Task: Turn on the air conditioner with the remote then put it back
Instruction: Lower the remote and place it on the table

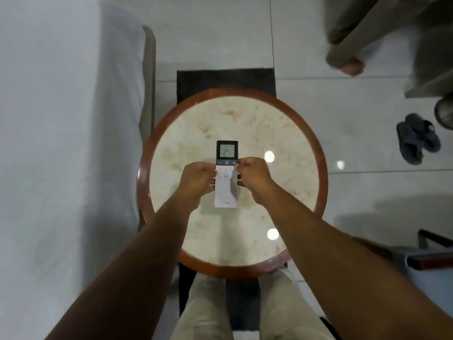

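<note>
A slim white remote [226, 190] with a dark top and a lit screen reading 24 lies lengthwise over the middle of a round marble-topped table [289, 133] with a wooden rim. My left hand [196, 182] grips its left edge and my right hand [255, 176] grips its right edge, both at the button area. I cannot tell whether the remote rests on the tabletop or hovers just above it. The air conditioner is out of view.
A bed with white sheets [61, 143] runs along the left. A dark mat [225, 79] lies under the table. Another person's leg and bare foot [350, 66] stand at the upper right. Grey slippers [416, 138] sit on the tiled floor at right.
</note>
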A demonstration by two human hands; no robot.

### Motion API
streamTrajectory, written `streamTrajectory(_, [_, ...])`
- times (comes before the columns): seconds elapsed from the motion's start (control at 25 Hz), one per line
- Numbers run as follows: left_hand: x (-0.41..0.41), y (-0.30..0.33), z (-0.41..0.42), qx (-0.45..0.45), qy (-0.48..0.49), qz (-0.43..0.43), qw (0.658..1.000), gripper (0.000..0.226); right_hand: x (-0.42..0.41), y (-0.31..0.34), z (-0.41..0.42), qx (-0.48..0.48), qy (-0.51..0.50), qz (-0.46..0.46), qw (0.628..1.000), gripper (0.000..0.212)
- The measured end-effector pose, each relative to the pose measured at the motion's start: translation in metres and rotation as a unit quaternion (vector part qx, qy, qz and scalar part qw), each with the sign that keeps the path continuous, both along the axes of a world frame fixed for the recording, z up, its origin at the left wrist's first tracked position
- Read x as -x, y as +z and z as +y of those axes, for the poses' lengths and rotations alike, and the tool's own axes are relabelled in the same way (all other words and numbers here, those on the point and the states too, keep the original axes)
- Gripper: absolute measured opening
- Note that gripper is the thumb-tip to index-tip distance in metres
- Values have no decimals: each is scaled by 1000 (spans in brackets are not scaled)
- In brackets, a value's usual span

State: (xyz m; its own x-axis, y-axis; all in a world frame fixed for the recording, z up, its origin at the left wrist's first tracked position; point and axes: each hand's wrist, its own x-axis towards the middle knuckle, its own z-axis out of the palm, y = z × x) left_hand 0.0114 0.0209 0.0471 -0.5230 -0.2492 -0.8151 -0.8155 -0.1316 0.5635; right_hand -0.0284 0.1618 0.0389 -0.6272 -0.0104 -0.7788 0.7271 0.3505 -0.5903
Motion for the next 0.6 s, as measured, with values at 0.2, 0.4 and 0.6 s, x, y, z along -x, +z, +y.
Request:
streamTrajectory(0.2, [-34, -69, 13, 1, 5, -62, 998, 19, -33, -71, 9, -39, 10, -35, 999, 25])
streamTrajectory(0.4, [-43, -100, 20, 38, -15, -74, 996, 22, -48, -101, 13, -65, 10, -16, 998, 24])
streamTrajectory(0.6, [-41, -114, 21, 103, -55, -50, 992, 24, -45, -115, 10, -113, 24, 20, 993, 15])
